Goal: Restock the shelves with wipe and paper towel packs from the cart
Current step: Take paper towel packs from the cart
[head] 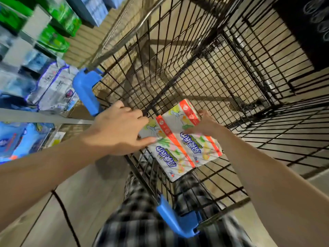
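Note:
A white paper towel pack [179,139] with orange bands and blue lettering sits at the near end of the black wire cart [222,72]. My left hand [117,129] grips the pack's left side, thumb lying on its top face. On the far right corner, my right hand [204,123] holds the pack with fingers curled round its edge. The rest of the cart basket holds nothing that I can see.
Shelves [35,118] on the left carry green, white and blue packs [53,90]. Blue plastic corners [85,90] cap the cart's handle end. Wood-look floor [80,202] lies below, with my checked trousers [142,220] against the cart. A dark fixture [306,29] stands at the upper right.

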